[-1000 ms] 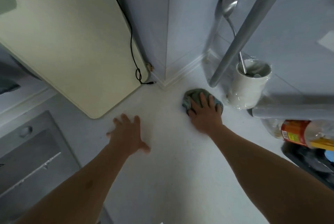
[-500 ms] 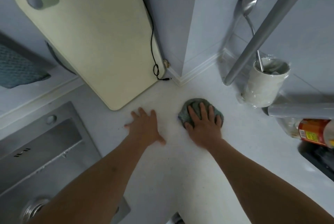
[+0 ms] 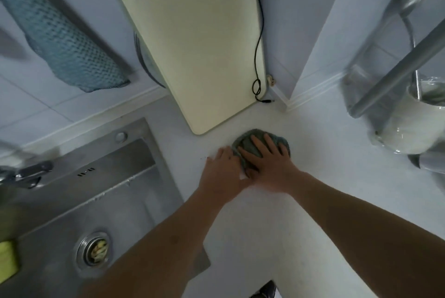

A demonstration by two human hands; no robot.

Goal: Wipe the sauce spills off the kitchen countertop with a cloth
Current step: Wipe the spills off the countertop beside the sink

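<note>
Seen from the head camera, a bunched grey-green cloth [image 3: 261,147] is pressed flat against the pale counter [image 3: 337,177], just in front of the lower corner of a cream cutting board [image 3: 192,45] that is leaned upright on the wall. The right hand [image 3: 267,165] is laid over the cloth with fingers spread and straight, so its grip is released and nothing is clutched; the cloth is merely pinned under the palm. The left hand [image 3: 222,172] is rested flat on the counter just beside the cloth, its fingers extended and touching the cloth's near edge, its grip likewise released. The wiping stroke itself is judged to be the step in hand. A few small dark specks [image 3: 204,158] are seen on the counter just left of the left hand; whether they are sauce cannot be told, and no larger spill is visible. The next move is judged to call for the cloth to be swept leftward over those specks under steady downward pressure. To the left, a steel sink [image 3: 134,153] is set into the counter, with scraps of yellowish residue caught in its drain strainer [image 3: 94,250]. At the right edge, a white cup [image 3: 407,134] holds the handle of a metal utensil; its other contents are blurred.
</note>
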